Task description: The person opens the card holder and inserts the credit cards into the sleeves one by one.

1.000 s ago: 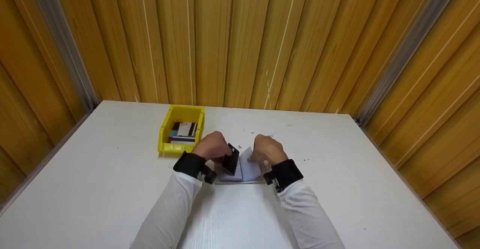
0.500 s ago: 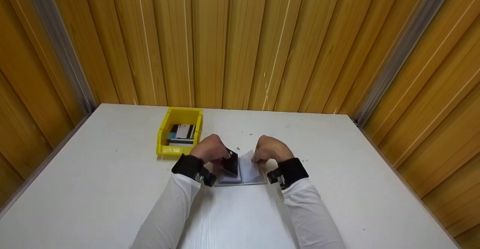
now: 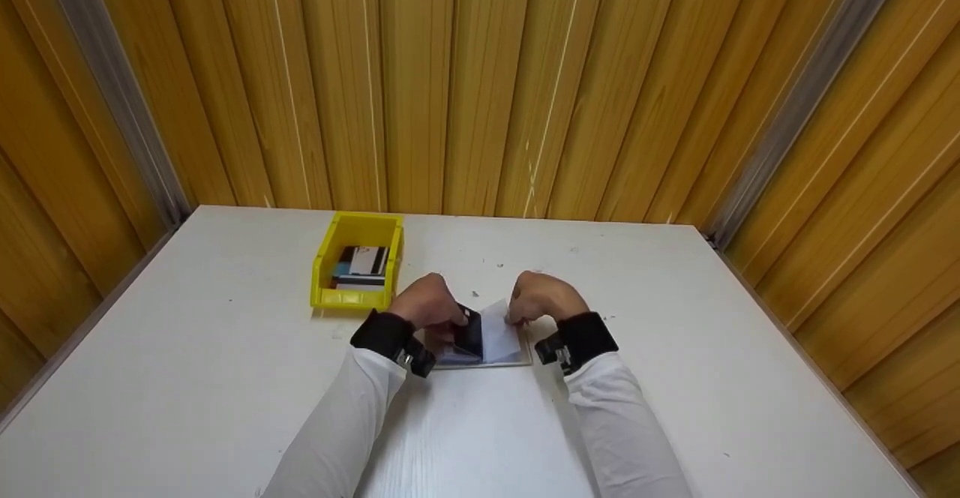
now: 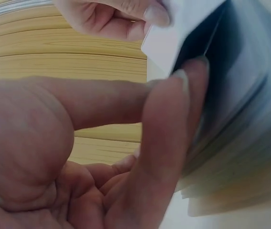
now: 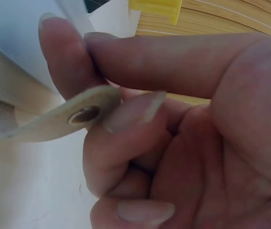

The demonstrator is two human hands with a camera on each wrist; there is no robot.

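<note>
A card holder lies spread on the table, its clear plastic pages standing partly up in the middle. My left hand pinches a black card between thumb and finger, tilted low over the left-hand pages. In the left wrist view, the fingertips are right at the mouth of a dark-looking sleeve. My right hand pinches the corner of a raised whitish page. A pale strap with a metal snap crosses the right hand's curled fingers in the right wrist view.
Behind and left of the hands stands a yellow bin with several cards inside. The white table meets wood-patterned walls at the back. Small dark specks mark the tabletop.
My left hand has lowered the black card and shifted it slightly right, against the raised page. The right hand has drawn slightly rightward, keeping its pinch on the page.
</note>
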